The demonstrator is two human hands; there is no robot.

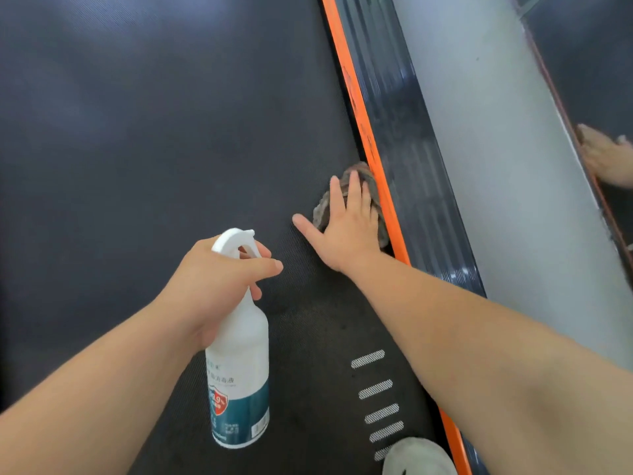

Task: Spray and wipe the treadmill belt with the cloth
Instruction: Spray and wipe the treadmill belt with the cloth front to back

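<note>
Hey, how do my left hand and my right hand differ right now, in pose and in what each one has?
The left hand curls round the neck of the spray bottle; the right hand lies flat, fingers spread, on the cloth. The left hand is over the middle of the treadmill belt; the right hand is beside the orange strip at its edge. Both are bare.

I see the right hand (349, 228) pressing flat on the cloth (322, 209) against the belt's (137, 132) orange edge strip (373, 159), while the left hand (212, 279) grips the white spray bottle (239, 371) upright.
</note>
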